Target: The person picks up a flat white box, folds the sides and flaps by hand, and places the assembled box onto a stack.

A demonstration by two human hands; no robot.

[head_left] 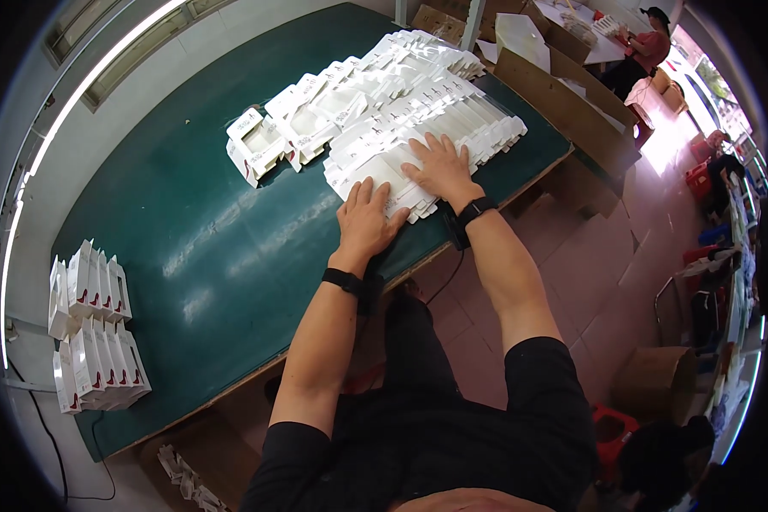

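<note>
Flattened white cartons [435, 128] with clear windows lie overlapped in a long row on the green table. My left hand [367, 217] rests on the near left end of this row, fingers spread. A little farther right, my right hand [442, 171] lies flat on the same cartons with its fingers apart. Neither hand is wrapped round anything. Behind the row, more white cartons [316, 111] form a looser heap, and a partly unfolded one [256, 143] sits at its left end.
Assembled white boxes [98, 328] stand in two groups at the table's [222, 256] left end. A large open brown carton [563, 111] adjoins the table's right end. Another person [648, 47] works at a far table. Below the near edge, an open box [188, 478] holds white pieces.
</note>
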